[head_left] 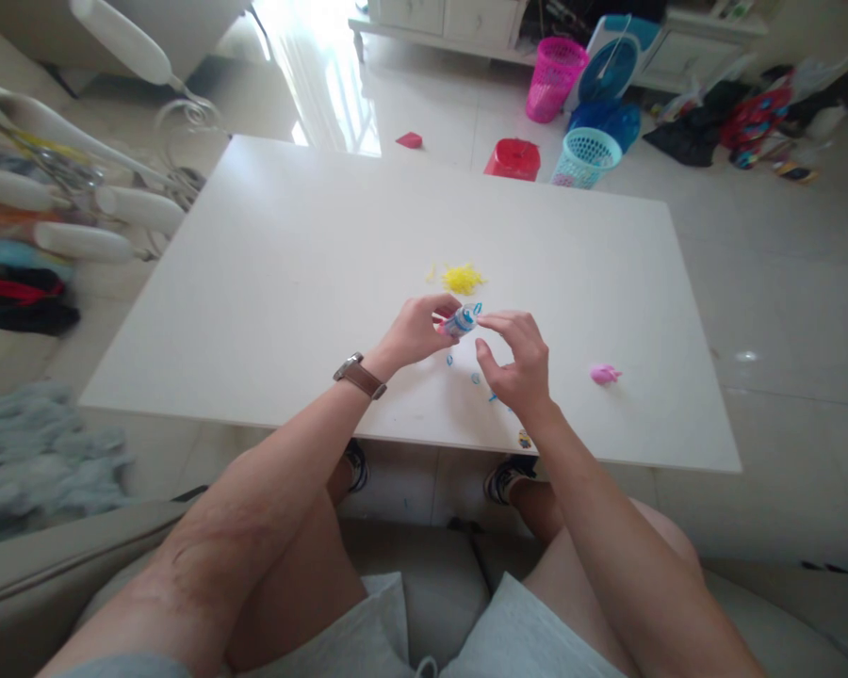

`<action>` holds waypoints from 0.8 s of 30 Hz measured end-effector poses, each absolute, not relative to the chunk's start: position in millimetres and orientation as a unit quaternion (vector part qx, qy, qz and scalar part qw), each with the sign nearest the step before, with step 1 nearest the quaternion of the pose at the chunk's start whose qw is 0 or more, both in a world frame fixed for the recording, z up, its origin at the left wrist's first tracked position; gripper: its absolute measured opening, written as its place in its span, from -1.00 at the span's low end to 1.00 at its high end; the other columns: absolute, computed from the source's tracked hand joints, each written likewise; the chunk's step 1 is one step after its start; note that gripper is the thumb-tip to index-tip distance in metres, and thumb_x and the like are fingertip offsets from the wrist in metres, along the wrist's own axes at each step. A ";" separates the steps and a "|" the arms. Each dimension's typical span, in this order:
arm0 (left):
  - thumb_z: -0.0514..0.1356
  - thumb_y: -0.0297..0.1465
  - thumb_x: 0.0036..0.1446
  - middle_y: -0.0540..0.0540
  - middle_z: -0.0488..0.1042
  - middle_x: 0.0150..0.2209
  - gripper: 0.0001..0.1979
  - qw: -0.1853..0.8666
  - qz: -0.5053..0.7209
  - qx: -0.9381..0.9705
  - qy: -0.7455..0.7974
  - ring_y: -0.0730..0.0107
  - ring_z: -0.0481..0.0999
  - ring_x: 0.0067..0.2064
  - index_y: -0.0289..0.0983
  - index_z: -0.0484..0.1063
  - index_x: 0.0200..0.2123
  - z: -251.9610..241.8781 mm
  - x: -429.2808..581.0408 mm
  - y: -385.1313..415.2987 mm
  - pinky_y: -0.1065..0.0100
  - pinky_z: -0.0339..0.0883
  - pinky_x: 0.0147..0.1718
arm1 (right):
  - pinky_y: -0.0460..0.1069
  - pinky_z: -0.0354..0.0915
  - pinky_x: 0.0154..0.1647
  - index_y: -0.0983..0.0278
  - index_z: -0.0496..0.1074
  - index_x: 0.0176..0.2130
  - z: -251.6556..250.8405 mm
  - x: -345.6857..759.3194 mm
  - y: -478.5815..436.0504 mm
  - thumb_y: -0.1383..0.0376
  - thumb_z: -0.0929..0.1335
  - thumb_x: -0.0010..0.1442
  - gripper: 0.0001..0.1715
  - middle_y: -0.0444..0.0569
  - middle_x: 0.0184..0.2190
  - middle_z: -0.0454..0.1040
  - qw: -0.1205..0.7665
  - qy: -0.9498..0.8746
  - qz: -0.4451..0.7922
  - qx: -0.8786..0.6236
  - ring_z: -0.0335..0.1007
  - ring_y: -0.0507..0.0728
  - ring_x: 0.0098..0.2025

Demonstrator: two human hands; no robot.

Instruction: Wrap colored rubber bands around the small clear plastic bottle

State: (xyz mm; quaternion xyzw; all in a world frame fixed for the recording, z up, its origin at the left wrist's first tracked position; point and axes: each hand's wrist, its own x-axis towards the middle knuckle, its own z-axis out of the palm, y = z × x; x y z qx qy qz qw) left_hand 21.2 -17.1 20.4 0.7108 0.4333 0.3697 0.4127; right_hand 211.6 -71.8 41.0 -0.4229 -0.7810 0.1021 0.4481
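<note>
Frame centre: left hand (415,331) pinches small blue-white piece (461,322); right hand (515,363) touches its tip, fingers loosely spread, above white surface (289,282).

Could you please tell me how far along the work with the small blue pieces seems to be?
Done: nothing clearly finished shows on the table, unless the pink piece counts. In hand: the left hand pinches a small blue-and-white piece, and the right hand touches its end with its fingers. Left, probably: the yellow pile lies untouched, and loose blue bits lie below the hands.
</note>
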 end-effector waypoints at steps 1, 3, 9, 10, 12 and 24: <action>0.35 -0.52 -0.06 -0.09 0.64 -0.24 -0.73 0.416 0.370 0.710 0.430 0.30 0.63 -0.19 -0.30 0.56 -0.21 20.7 21.5 -17.4 0.25 0.56 -0.12 | 0.25 0.39 0.09 0.12 0.46 -0.01 41.5 211.3 -71.6 0.37 0.35 0.27 -0.70 0.01 -0.06 0.57 0.450 -0.778 0.102 -0.425 0.46 0.26 0.01; 0.35 -0.52 -0.06 -0.09 0.64 -0.24 -0.74 0.419 0.370 0.712 0.425 0.30 0.63 -0.18 -0.29 0.55 -0.21 21.1 22.0 -18.0 0.24 0.56 -0.10 | 0.24 0.41 0.08 0.12 0.46 -0.01 41.2 210.6 -70.9 0.34 0.35 0.28 -0.71 0.04 -0.04 0.55 0.454 -0.764 0.101 -0.446 0.45 0.27 0.04; 0.35 -0.53 -0.07 -0.06 0.63 -0.23 -0.73 0.400 0.395 0.712 0.420 0.32 0.62 -0.17 -0.28 0.52 -0.22 20.4 21.9 -18.7 0.24 0.56 -0.08 | 0.22 0.45 0.05 0.13 0.39 0.15 43.1 206.4 -70.1 0.27 0.34 0.29 -0.56 0.10 0.10 0.49 0.451 -0.751 0.126 -0.466 0.41 0.30 0.14; 0.35 -0.53 -0.07 -0.05 0.62 -0.24 -0.73 0.397 0.401 0.711 0.420 0.33 0.61 -0.17 -0.28 0.51 -0.22 20.4 21.7 -18.8 0.25 0.56 -0.09 | 0.25 0.43 0.11 0.12 0.39 0.15 45.2 205.4 -70.6 0.28 0.34 0.29 -0.57 0.09 0.10 0.50 0.447 -0.763 0.129 -0.449 0.41 0.30 0.15; 0.34 -0.53 -0.06 -0.05 0.60 -0.24 -0.74 0.394 0.406 0.709 0.421 0.34 0.60 -0.17 -0.28 0.49 -0.23 20.6 21.2 -19.2 0.27 0.56 -0.11 | 0.29 0.37 0.20 0.11 0.41 0.12 49.5 203.5 -72.0 0.28 0.33 0.30 -0.60 0.07 0.07 0.53 0.449 -0.777 0.134 -0.421 0.43 0.30 0.16; 0.29 -0.55 -0.01 -0.07 0.58 -0.20 -0.78 0.346 0.403 0.733 0.424 0.32 0.56 -0.15 -0.25 0.49 -0.23 25.9 15.0 -25.2 0.23 0.52 -0.06 | 0.20 0.44 0.10 0.10 0.32 0.19 48.8 193.3 -79.4 0.23 0.32 0.33 -0.55 0.07 0.13 0.51 0.456 -0.752 0.187 -0.439 0.44 0.27 0.17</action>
